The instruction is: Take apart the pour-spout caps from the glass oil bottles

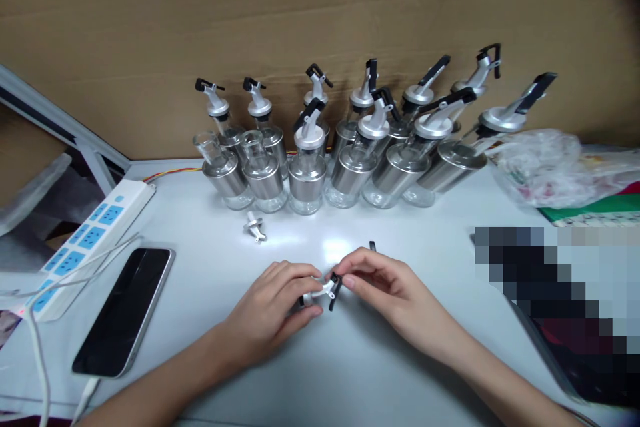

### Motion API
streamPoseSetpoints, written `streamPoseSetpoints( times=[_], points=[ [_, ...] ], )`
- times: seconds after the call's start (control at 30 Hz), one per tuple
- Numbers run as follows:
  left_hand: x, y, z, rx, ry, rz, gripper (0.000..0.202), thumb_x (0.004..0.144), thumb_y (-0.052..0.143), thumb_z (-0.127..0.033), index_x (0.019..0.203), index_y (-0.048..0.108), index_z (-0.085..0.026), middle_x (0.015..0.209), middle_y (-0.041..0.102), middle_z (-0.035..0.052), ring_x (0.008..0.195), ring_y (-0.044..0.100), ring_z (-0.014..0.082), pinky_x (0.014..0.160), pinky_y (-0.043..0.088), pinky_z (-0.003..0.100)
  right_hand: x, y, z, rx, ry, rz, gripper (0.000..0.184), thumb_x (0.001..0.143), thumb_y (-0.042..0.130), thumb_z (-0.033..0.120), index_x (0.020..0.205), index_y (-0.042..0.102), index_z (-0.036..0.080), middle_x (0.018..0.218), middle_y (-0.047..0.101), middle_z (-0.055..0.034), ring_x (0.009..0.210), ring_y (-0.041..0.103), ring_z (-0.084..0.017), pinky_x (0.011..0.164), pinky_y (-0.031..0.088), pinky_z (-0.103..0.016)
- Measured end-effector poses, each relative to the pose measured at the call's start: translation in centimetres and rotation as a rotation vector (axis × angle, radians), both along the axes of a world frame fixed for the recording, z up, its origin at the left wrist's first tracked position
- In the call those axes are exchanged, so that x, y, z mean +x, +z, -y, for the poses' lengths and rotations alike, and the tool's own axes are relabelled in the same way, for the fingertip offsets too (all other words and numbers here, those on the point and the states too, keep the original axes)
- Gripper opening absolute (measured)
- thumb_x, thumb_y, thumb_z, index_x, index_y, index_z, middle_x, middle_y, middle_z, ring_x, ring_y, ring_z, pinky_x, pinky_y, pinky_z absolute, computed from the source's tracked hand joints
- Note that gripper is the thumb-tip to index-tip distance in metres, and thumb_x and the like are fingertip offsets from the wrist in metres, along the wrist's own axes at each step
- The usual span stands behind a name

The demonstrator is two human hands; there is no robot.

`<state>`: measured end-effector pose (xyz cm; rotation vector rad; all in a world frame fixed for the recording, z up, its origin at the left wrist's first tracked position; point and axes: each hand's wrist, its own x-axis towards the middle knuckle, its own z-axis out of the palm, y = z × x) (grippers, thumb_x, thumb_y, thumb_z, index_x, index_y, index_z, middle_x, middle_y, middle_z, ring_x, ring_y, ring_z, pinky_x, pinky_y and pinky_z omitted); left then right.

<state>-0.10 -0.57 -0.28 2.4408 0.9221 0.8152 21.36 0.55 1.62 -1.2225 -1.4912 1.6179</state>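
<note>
My left hand [280, 297] is closed around the base of a silver pour spout [320, 293] just above the table. At the spout's tip, the thumb and fingers of my right hand [383, 283] pinch its black flip lever [336, 292]. A black piece [373, 246] shows behind my right hand, mostly hidden by it. Another silver spout [255, 227], with no black lever on it, lies on the table beyond my left hand. Behind stand two rows of glass bottles with steel sleeves [307, 180]. Most carry spouts; two front-left bottles [261, 177] have bare necks.
On the left are a white power strip [93, 240] with cables and a black-screened phone [125, 310]. Clear plastic bags [545, 163] lie at the right rear, near a dark, partly pixelated device [560, 340]. A cardboard wall [280, 7] rises behind the bottles.
</note>
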Motion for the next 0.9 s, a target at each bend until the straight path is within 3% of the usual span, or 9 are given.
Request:
streamPoseSetpoints(
  times=[0.37,0.67,0.9],
  points=[
    [0.14,0.11,-0.03,0.037,0.038,0.016,0.016,0.094,0.048,-0.027,0.107,0.051,-0.018,0.104,0.063,0.0062,0.092,0.060,0.0136,0.078,0.047,0.026,-0.03,-0.09,0.01,-0.052,-0.008,0.019,0.018,0.078,0.062,0.036,0.087,0.061,0.020,0.084,0.070,-0.0034,0.082,0.064,-0.017,0.076,0.045,-0.030],
    [0.06,-0.11,-0.08,0.057,0.041,0.012,0.018,0.094,0.050,-0.032,0.106,0.052,-0.018,0.104,0.065,0.0058,0.092,0.060,0.0131,0.078,0.047,0.025,0.05,-0.37,-0.07,-0.035,-0.043,0.021,0.018,0.073,0.067,0.036,0.080,0.063,0.020,0.083,0.066,-0.0029,0.080,0.060,-0.017,0.076,0.045,-0.031],
    [0.19,0.40,-0.12,0.059,0.012,-0.062,0.025,0.098,0.037,-0.034,0.113,0.048,-0.017,0.104,0.063,0.0073,0.095,0.061,0.0136,0.080,0.048,0.025,-0.05,-0.47,0.12,-0.059,-0.040,-0.064,0.022,0.072,0.070,0.034,0.086,0.063,0.020,0.082,0.065,-0.0020,0.080,0.059,-0.016,0.077,0.046,-0.030]
  ],
)
